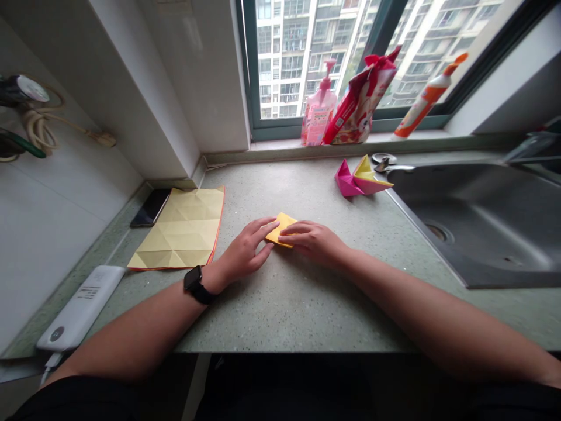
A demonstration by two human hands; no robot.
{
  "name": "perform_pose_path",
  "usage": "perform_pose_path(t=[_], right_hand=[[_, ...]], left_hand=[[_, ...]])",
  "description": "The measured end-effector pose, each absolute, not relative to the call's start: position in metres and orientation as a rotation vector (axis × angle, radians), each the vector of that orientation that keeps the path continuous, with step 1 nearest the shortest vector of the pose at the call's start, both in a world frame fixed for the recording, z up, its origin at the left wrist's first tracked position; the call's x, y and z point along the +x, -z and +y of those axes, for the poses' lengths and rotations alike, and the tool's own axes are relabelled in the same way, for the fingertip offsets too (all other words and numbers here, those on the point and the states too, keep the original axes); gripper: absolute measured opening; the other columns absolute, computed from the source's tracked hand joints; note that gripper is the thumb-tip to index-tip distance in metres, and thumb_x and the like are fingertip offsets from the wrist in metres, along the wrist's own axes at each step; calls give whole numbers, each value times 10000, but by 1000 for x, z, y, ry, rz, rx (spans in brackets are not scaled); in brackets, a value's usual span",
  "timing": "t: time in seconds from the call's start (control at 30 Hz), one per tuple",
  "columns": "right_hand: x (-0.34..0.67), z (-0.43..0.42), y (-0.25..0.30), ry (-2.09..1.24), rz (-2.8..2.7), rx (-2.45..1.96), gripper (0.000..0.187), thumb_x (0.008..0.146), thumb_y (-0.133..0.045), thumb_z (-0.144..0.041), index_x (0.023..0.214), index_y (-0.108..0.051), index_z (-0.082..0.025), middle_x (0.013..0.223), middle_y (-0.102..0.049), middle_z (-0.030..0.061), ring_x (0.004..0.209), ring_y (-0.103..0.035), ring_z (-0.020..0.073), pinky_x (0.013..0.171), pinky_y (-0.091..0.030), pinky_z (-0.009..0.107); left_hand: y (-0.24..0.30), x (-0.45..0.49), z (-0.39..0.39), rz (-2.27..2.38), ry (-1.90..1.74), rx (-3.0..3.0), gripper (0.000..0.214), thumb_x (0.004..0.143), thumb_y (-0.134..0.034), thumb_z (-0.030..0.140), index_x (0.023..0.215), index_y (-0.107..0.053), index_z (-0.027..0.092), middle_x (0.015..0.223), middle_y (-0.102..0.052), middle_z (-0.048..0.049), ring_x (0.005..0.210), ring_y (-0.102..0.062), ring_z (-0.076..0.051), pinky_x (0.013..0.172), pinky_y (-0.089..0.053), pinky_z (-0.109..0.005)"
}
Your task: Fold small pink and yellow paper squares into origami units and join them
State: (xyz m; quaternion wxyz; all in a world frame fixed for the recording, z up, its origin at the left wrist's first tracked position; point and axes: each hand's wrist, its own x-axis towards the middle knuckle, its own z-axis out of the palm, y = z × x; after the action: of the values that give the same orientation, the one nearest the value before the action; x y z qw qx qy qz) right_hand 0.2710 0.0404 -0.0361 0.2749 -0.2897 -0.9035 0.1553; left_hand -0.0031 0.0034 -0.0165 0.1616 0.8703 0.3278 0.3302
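A small folded yellow paper (284,222) lies flat on the counter, between my two hands. My left hand (249,250) wears a black watch and reaches the paper's left edge; its fingers are stretched out, with thumb and forefinger apart. From the other side, my right hand (313,240) has its fingers bent over the paper's right part and pressed on it. That hand's thumb and the paper's right corner are hidden. To the left lies a stack of creased pale-yellow paper sheets (179,228) with orange edges. Farther back on the right stands a pink and yellow folded-paper figure (362,177).
A black phone (151,207) touches the sheets, and a white power bank (82,307) with a cable lies nearer. At right, a steel sink (467,280) is set into the counter (280,316). A pink pump bottle (318,114), red bag (362,105) and orange-white bottle (423,105) stand on the sill.
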Motion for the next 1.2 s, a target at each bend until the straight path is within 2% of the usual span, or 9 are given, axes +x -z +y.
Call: perform_pose_path(t=[0.07,0.13,0.2,0.4,0.6,0.7,0.83,1.0,1.2], right_hand=[[270,40,37,-465,-2480,-763,348,1041,-693,-369,1370,-800,-326,1378,-790,101,1269,-749,312,1123,-602,548],[271,38,34,-505,-2530,-734,506,999,-763,-450,1477,-731,-286,1481,-733,135,1385,-683,344,1195,-547,586],[273,37,28,-539,-2581,-699,583,1002,-759,-508,1523,-690,-256,1553,-683,148,1466,-620,342,1246,-497,589],[279,39,21,-647,-2609,-657,456,1044,-707,-519,1436,-753,-291,1558,-690,83,1514,-576,302,1323,-415,550],[288,51,31,-589,-2607,-882,496,1144,-491,-508,1547,-671,-283,1645,-608,85,1584,-501,301,1333,-390,593],[288,53,38,-553,-2590,-911,524,1149,-470,-510,1590,-629,-276,1679,-566,87,1608,-466,315,1342,-366,616],[283,53,45,-508,-2582,-971,551,1155,-441,-537,1629,-582,-297,1709,-523,81,1623,-438,337,1348,-322,659],[278,61,45,-511,-2611,-1068,565,1172,-359,-536,1654,-544,-306,1743,-470,65,1656,-376,341,1353,-265,688],[272,82,48,-529,-2707,-1007,604,1163,-341,-590,1694,-476,-336,1789,-378,20,1690,-295,323,1373,-230,643]], left_hand=[[17,-2,2,904,-885,2496,592,1097,-580,245,1676,-458,258,1672,-525,-154,1556,-511,-313,1312,-447,-566],[17,-1,0,863,-825,2519,615,1107,-586,274,1699,-421,254,1700,-498,-160,1582,-486,-317,1321,-441,-560],[19,0,-1,821,-757,2554,631,1114,-585,292,1714,-394,240,1724,-473,-171,1611,-453,-322,1331,-426,-561],[24,0,1,758,-514,2650,685,1109,-613,359,1734,-366,224,1778,-393,-179,1658,-383,-340,1361,-354,-571],[28,-1,0,801,-319,2741,655,1137,-545,466,1725,-403,216,1788,-380,-158,1697,-297,-340,1396,-211,-563],[29,2,-2,811,-242,2769,685,1138,-521,514,1735,-383,208,1785,-387,-145,1707,-260,-351,1402,-151,-561],[29,5,-3,797,-227,2772,733,1139,-487,568,1756,-332,204,1796,-359,-141,1715,-232,-349,1398,-147,-564],[28,6,-3,815,-225,2781,722,1126,-489,607,1739,-383,241,1800,-366,-126,1710,-239,-375,1391,-144,-585],[29,6,-3,793,-274,2784,719,1110,-505,626,1735,-396,286,1824,-321,-98,1714,-191,-413,1383,-137,-630]])
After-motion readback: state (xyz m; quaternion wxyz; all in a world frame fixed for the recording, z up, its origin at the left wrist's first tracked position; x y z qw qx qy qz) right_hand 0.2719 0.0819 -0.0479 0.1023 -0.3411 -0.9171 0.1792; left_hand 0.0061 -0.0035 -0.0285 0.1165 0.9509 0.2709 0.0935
